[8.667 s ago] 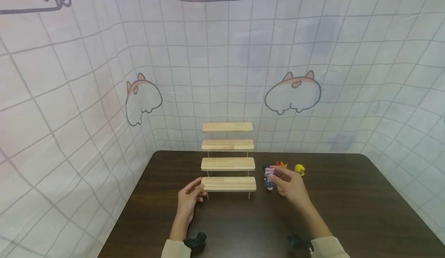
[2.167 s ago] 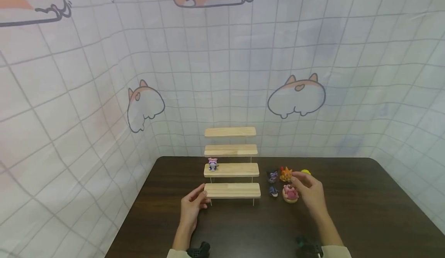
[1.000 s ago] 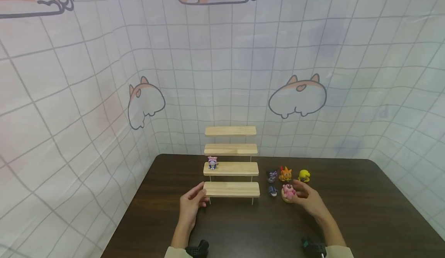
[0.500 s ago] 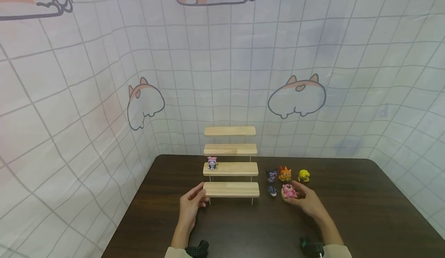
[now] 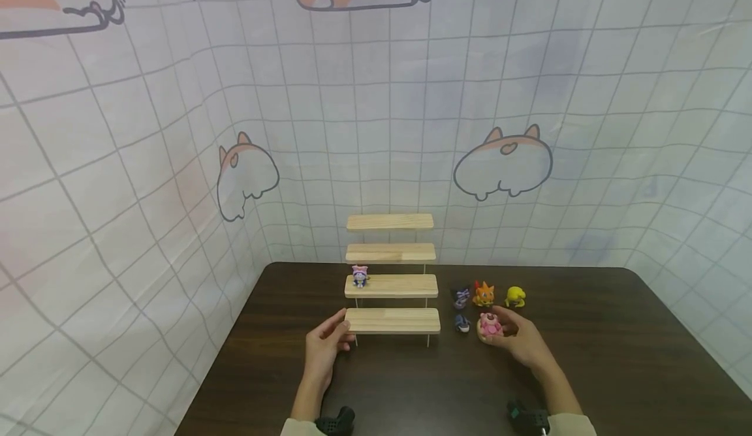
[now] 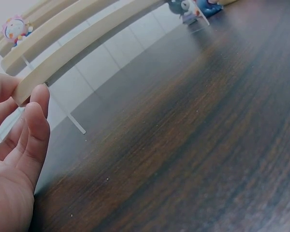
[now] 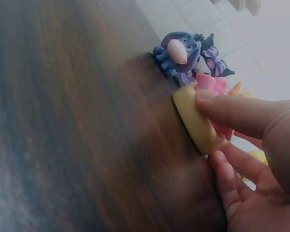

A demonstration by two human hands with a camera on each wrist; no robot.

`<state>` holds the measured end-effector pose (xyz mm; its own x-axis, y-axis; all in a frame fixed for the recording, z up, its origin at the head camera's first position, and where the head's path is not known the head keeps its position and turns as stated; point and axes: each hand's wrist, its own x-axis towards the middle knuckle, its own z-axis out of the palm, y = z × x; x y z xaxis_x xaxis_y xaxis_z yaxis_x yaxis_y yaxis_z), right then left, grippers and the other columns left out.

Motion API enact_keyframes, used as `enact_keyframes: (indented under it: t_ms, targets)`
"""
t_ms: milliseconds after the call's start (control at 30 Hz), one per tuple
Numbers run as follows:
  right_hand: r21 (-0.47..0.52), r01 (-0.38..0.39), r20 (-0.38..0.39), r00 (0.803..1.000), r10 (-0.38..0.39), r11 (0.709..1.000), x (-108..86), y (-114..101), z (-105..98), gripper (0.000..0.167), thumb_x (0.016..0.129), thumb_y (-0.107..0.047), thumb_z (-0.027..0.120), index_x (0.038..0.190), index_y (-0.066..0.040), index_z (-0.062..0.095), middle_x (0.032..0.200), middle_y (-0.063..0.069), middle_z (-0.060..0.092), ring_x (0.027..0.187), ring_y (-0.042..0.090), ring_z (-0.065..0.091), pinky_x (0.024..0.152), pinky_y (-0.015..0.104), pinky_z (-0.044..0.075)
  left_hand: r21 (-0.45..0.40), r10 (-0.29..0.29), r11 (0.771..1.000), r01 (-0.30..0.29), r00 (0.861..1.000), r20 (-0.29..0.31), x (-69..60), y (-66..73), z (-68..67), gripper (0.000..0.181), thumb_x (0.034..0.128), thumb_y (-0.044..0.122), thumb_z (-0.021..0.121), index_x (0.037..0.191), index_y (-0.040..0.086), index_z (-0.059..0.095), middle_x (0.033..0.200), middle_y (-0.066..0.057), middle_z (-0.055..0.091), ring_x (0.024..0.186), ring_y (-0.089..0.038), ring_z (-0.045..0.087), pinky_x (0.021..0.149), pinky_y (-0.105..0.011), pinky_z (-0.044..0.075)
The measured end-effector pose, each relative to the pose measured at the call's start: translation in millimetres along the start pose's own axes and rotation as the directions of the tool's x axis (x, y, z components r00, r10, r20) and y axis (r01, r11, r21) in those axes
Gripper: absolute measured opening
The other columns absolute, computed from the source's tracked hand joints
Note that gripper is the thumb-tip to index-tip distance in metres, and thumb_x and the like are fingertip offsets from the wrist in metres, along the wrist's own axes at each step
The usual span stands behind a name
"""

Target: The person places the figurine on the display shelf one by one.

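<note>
Step in hand, as judged: lifting the pink figurine (image 5: pixel 489 324). Recommended: lift by its yellow base (image 7: pixel 193 116), straight up, avoiding the donkey figurine (image 5: pixel 462 324) between it and the tiered stand (image 5: pixel 402 284). The left hand (image 5: pixel 321 346) should steady the stand without tilting it. The right hand (image 5: pixel 523 342) grips the base between thumb and fingers; the left pinches the left end of the stand's lowest shelf (image 5: pixel 391 319). The pink figurine is right of the stand, within the right hand and well apart from the left; contact with the tabletop (image 5: pixel 423 384) cannot be confirmed.
</note>
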<state>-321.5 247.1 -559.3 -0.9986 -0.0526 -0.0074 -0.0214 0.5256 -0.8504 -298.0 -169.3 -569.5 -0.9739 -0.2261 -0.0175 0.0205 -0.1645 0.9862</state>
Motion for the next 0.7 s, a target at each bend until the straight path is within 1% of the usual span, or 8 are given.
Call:
enact_keyframes:
  t_ms: [167, 400, 567, 700]
  targets:
    - [0.014, 0.010, -0.011, 1.000, -0.010, 1.000, -0.9, -0.9, 0.2, 0.077, 0.084, -0.026, 0.086, 0.149, -0.007, 0.050, 0.138, 0.024, 0.060, 0.112, 0.031, 0.061, 0.080, 0.031, 0.052, -0.014, 0.007, 1.000, -0.007, 1.000, -0.002, 0.7, -2.6, 0.2, 0.043, 0.0953, 0.015, 0.074, 0.136, 0.004, 0.065, 0.103, -0.007, 0.075, 0.072, -0.010, 0.072, 0.060, -0.022, 0.057]
    - [0.034, 0.018, -0.030, 0.999, -0.017, 0.999, -2.0, -2.8, 0.1, 0.073, 0.085, -0.024, 0.085, 0.149, -0.008, 0.052, 0.136, 0.023, 0.061, 0.104, 0.026, 0.060, 0.076, 0.030, 0.051, 0.002, -0.001, 1.000, 0.001, 1.000, -0.004, 1.3, -2.1, -0.4, 0.043, 0.0959, 0.014, 0.073, 0.137, 0.004, 0.065, 0.102, -0.005, 0.076, 0.072, -0.010, 0.072, 0.059, -0.022, 0.057]
    - [0.038, 0.044, -0.027, 0.999, -0.043, 0.998, -1.6, -2.9, -4.3, 0.073, 0.086, -0.029, 0.085, 0.149, -0.010, 0.053, 0.137, 0.023, 0.060, 0.105, 0.027, 0.060, 0.077, 0.030, 0.051, 0.006, -0.001, 1.000, 0.001, 1.000, 0.001, 0.9, -1.4, -0.1, 0.044, 0.0963, 0.016, 0.073, 0.138, 0.005, 0.064, 0.103, -0.006, 0.075, 0.073, -0.010, 0.072, 0.060, -0.022, 0.057]
    - [0.046, 0.059, -0.032, 0.998, -0.058, 0.997, -1.0, -6.8, -8.9, 0.072, 0.087, -0.030, 0.084, 0.149, -0.012, 0.053, 0.137, 0.023, 0.059, 0.105, 0.027, 0.059, 0.077, 0.031, 0.052, 0.005, -0.002, 1.000, 0.002, 1.000, -0.003, 0.7, -1.1, 0.2, 0.044, 0.0964, 0.016, 0.073, 0.138, 0.005, 0.064, 0.107, -0.008, 0.076, 0.073, -0.010, 0.072, 0.060, -0.022, 0.057]
